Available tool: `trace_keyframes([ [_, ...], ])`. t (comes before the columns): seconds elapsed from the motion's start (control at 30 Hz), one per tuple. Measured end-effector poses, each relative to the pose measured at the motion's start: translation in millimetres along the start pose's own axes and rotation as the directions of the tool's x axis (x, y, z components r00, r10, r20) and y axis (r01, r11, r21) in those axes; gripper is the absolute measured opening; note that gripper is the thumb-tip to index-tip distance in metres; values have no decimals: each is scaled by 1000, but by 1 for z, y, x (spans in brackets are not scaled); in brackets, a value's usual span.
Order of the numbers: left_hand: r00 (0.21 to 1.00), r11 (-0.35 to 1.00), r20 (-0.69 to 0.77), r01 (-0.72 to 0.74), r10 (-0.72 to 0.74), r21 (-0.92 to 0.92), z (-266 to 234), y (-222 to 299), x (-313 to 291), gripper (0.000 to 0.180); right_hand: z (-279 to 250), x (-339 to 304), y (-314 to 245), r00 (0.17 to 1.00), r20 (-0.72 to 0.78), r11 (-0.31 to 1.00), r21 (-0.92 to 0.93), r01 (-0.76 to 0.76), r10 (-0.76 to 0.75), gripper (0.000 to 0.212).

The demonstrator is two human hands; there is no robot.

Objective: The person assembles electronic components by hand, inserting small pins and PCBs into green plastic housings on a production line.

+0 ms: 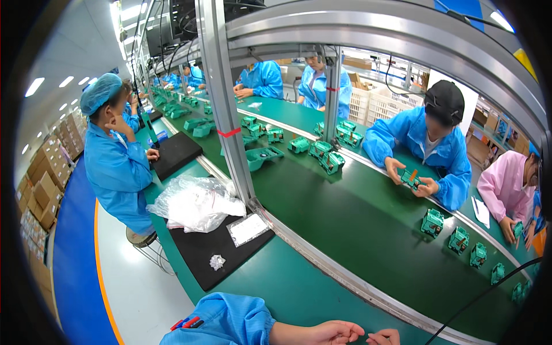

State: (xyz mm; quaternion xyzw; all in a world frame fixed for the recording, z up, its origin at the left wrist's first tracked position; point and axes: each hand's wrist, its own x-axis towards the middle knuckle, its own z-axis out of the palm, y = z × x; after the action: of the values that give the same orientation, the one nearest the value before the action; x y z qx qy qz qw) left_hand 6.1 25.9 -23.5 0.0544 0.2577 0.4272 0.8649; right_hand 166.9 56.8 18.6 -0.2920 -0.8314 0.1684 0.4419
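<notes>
My left hand (336,332) reaches in from a blue sleeve (230,316) at the lower edge, over the green bench. Its fingers are loosely bent, with nothing visible in them, so it looks open. Just to the right, fingers of my right hand (383,337) show at the frame's bottom, slightly curled and apart; the rest of that hand is cut off. A small gap separates the two hands. Nearest to my left arm is a black mat (201,259) bearing a small clump of clear pieces (217,262), a white label sheet (248,229) and a crumpled clear plastic bag (195,204).
A green conveyor belt (322,230) carries green plastic housings (432,222) past a metal post (224,103). Across it, a person in blue (425,138) holds a green housing (410,179). Another person (115,155) stands at left by a second black mat (175,154). A black cable (477,296) crosses the lower right.
</notes>
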Motion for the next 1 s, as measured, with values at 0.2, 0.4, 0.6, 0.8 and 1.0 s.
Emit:
trace_keyframes([
  [0.2,994,977,63,76,-90,201,9,-2,-7,23,-1,-3,1,997,76,998,66,11,-16,12],
  [0.4,997,953,41,56,-71,298,3,-9,-6,21,2,-9,4,978,153,987,-49,154,-145,18],
  [0.6,987,746,56,-150,149,649,12,-3,-10,17,1,-6,0,988,137,997,-1,72,-71,22],
  [0.8,944,540,130,-282,303,793,6,-6,-7,19,4,-4,0,984,130,990,-50,132,-124,19],
  [1.0,971,747,39,-205,234,633,2,-7,-12,20,8,0,-6,988,105,993,-35,113,-109,14],
])
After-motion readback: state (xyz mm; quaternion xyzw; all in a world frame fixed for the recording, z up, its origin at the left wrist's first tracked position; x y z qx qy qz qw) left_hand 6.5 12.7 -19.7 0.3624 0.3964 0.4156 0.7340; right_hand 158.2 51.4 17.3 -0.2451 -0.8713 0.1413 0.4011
